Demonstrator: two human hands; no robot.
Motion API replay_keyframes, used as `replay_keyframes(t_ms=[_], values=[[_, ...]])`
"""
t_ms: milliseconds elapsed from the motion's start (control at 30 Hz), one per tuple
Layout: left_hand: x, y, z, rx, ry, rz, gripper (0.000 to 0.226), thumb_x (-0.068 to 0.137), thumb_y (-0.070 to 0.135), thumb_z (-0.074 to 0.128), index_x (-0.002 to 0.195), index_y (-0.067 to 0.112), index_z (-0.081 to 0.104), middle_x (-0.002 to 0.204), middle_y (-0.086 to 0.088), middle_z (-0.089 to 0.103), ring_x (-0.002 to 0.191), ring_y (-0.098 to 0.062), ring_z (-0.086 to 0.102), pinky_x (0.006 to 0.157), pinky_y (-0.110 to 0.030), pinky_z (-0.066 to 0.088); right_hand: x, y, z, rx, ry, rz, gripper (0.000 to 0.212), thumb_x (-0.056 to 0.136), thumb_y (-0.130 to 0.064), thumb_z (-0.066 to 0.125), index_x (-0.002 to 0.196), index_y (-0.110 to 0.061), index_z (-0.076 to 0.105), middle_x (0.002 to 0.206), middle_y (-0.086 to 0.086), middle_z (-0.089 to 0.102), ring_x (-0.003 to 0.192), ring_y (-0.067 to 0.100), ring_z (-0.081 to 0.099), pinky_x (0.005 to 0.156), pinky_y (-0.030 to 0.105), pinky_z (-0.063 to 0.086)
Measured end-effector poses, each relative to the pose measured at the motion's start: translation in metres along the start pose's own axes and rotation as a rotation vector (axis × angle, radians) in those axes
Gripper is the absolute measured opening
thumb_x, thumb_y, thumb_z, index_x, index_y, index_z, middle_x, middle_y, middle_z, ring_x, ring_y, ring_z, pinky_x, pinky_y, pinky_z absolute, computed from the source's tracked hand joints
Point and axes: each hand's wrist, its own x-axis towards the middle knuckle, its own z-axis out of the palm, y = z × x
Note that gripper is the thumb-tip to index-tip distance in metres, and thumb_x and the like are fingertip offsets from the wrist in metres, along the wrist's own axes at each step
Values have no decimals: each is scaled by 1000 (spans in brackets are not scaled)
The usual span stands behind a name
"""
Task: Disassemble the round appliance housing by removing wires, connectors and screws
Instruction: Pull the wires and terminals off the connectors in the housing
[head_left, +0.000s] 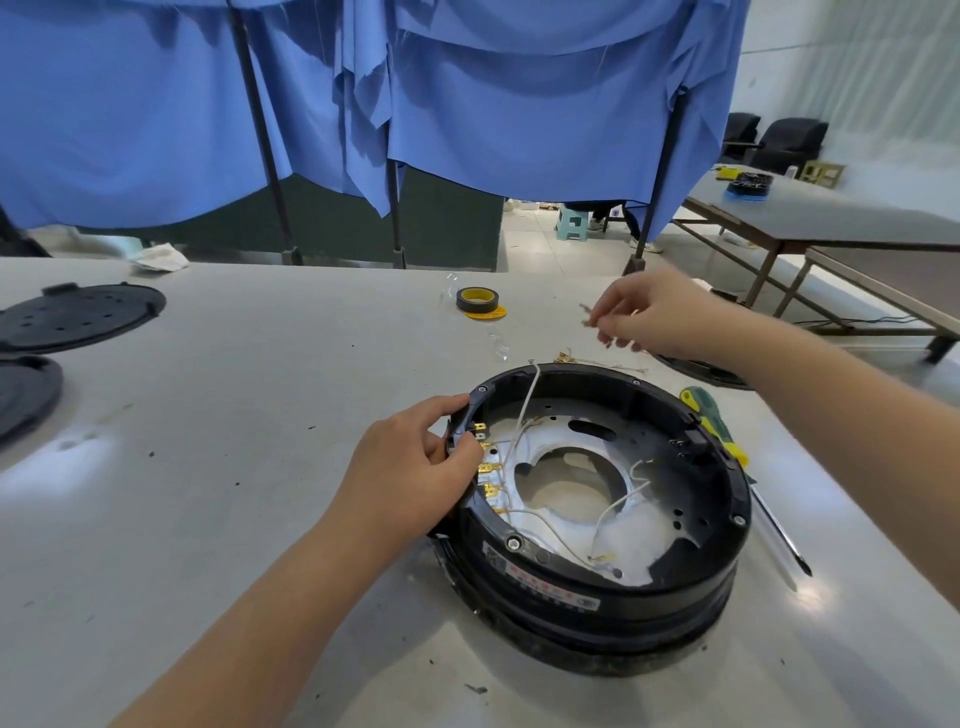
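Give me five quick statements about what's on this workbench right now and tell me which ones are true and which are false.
1. The left hand grips the left rim of the round black housing. True.
2. The right hand is turning a screw with the screwdriver. False: the green and yellow screwdriver lies on the table right of the housing, and the right hand pinches a small wire piece above the table.
3. White wires remain inside the housing. True.
4. The tape roll sits inside the housing. False: it is on the table beyond it.
5. Loose connectors lie on the table behind the housing. True.
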Motion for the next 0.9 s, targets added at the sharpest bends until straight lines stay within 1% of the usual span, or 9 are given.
replay_keyframes(t_ms=[133, 233, 367, 467, 533, 633, 767, 833, 900], values=[[-1, -1, 0, -8, 5, 16, 30, 83, 23, 56, 110, 34, 65, 39, 6, 37, 40, -8, 35, 48, -13, 36, 25, 12, 27, -217, -34, 42, 13, 90, -9, 59, 92, -14, 71, 79, -7, 63, 69, 7, 55, 57, 17, 40], [0, -1, 2, -22, 9, 14, 35, 77, 32, 51, 110, 35, 65, 40, 6, 36, 40, -8, 33, 48, -14, 37, 36, 23, 35, -308, -83, 113, 16, 88, -6, 59, 95, -9, 74, 89, 2, 67, 80, 16, 57, 71, 24, 43], [1, -3, 3, -38, 12, -13, 39, 74, 37, 48, 110, 36, 65, 42, 2, 39, 42, -9, 35, 49, -21, 41, 43, 30, 39, -312, -103, 153, 12, 86, -8, 65, 93, -7, 75, 94, 9, 70, 77, 17, 57, 71, 26, 44], [1, -3, 3, -35, 19, -14, 38, 74, 36, 48, 108, 36, 65, 42, 2, 39, 41, -9, 35, 49, -20, 40, 44, 32, 42, -265, -86, 157, 14, 86, -9, 65, 97, -6, 74, 101, 11, 70, 83, 20, 59, 74, 28, 46], [1, -2, 3, -36, 24, -13, 38, 75, 36, 48, 109, 35, 65, 42, 2, 39, 41, -8, 35, 49, -17, 39, 42, 33, 41, -231, -11, 131, 18, 88, -10, 61, 102, -8, 73, 105, 9, 70, 88, 19, 59, 78, 27, 46], [1, -2, 3, -40, 20, -19, 38, 76, 36, 48, 110, 36, 65, 42, 2, 39, 41, -9, 35, 49, -16, 39, 28, 24, 32, -165, 185, 55, 23, 91, -14, 54, 108, -16, 69, 109, 3, 67, 92, 16, 57, 81, 27, 44], [1, -2, 3, -34, 16, -33, 37, 76, 36, 48, 109, 36, 65, 43, -1, 41, 42, -10, 36, 52, -22, 42, -9, -8, 24, -40, 367, -151, 9, 88, -18, 59, 92, -24, 65, 91, -8, 65, 77, 2, 57, 66, 14, 40], [0, -1, 3, -27, 13, -43, 36, 76, 36, 48, 108, 37, 65, 45, -7, 45, 42, -10, 38, 54, -28, 45, -33, -26, 24, -10, 332, -232, 5, 86, -22, 64, 85, -27, 64, 84, -14, 64, 74, 1, 59, 64, 12, 41], [1, 0, 2, -21, 14, -46, 37, 76, 36, 48, 109, 37, 65, 49, -11, 50, 43, -11, 41, 56, -29, 46, -57, -42, 26, 7, 196, -296, 7, 83, -26, 68, 81, -31, 63, 79, -14, 65, 71, 2, 60, 60, 9, 43]])
